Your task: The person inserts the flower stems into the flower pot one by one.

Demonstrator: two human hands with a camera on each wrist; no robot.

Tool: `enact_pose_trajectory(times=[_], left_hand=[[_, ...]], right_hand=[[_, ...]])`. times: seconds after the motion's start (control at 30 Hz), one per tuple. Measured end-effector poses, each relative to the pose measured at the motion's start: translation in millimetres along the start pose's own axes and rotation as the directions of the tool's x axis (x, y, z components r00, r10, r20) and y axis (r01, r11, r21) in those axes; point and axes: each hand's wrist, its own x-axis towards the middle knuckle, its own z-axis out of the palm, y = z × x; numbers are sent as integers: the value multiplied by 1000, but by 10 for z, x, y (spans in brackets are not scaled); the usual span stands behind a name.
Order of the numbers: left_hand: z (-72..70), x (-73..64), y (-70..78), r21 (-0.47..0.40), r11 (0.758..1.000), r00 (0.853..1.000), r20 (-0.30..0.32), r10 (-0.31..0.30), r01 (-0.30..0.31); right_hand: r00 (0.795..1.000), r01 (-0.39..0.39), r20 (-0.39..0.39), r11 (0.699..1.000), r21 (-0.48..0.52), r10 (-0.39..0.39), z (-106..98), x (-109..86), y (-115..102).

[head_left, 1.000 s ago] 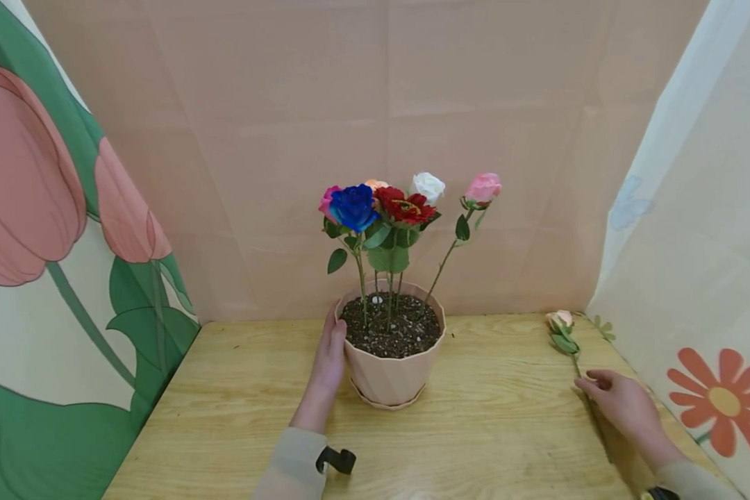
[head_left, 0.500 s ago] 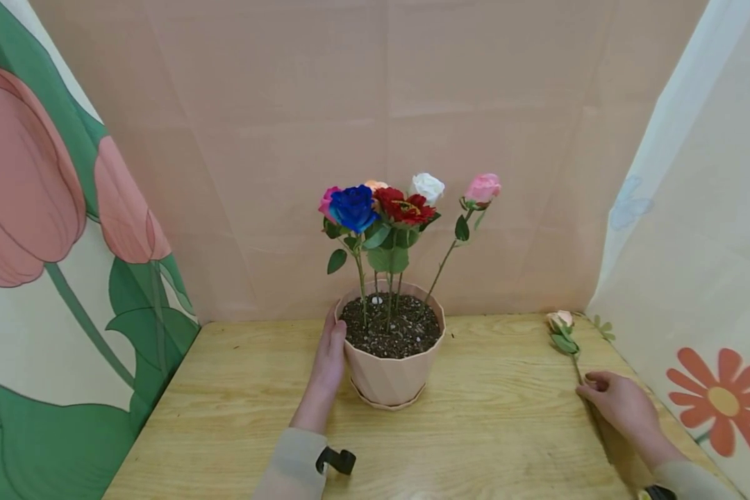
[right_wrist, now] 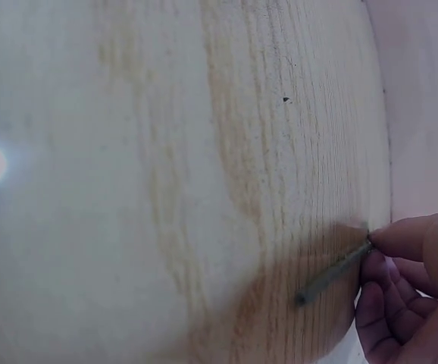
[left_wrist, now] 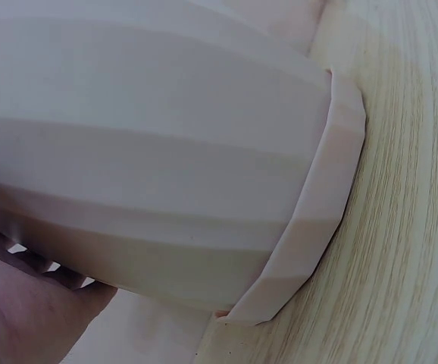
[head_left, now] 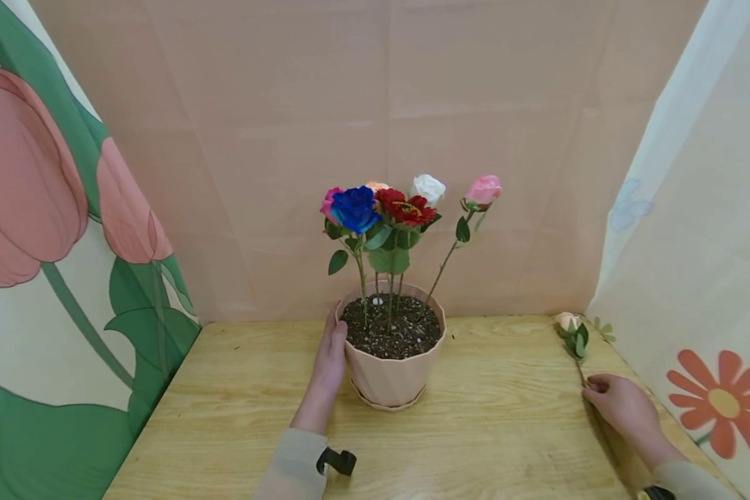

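A pale pink flowerpot [head_left: 390, 378] of dark soil [head_left: 396, 344] stands on its matching saucer [left_wrist: 310, 227]. My left hand [head_left: 330, 357] rests against the pot's left side, fingers extended and partly hidden behind it. Upright in the soil are a blue rose [head_left: 355, 210], a red flower [head_left: 405, 208], a white rose [head_left: 428, 189] and several others. A pink rose [head_left: 483, 189] leans to the right. Over at the table's right side my right hand [head_left: 621, 406] pinches the stem of a pale peach rose [head_left: 567, 321]. The stem's cut end [right_wrist: 302, 298] shows in the right wrist view.
The wooden table [head_left: 244, 410] meets a plain pink backdrop [head_left: 275, 173] behind the pot. On the left is a panel with printed tulips [head_left: 25, 180]; on the right, one with a printed orange flower [head_left: 723, 396]. A black strap [head_left: 337, 460] is on the left sleeve.
My right hand has closed thumb and finger on the peach rose's stem. The bloom has turned and shifted slightly right. My left hand and the pot stay in place.
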Motion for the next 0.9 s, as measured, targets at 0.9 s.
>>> enact_pose_trajectory(times=[0.9], left_hand=[[11, -3, 20, -22, 1000, 1000, -2, -2, 2]], right_hand=[[995, 76, -73, 994, 72, -71, -131, -32, -190]])
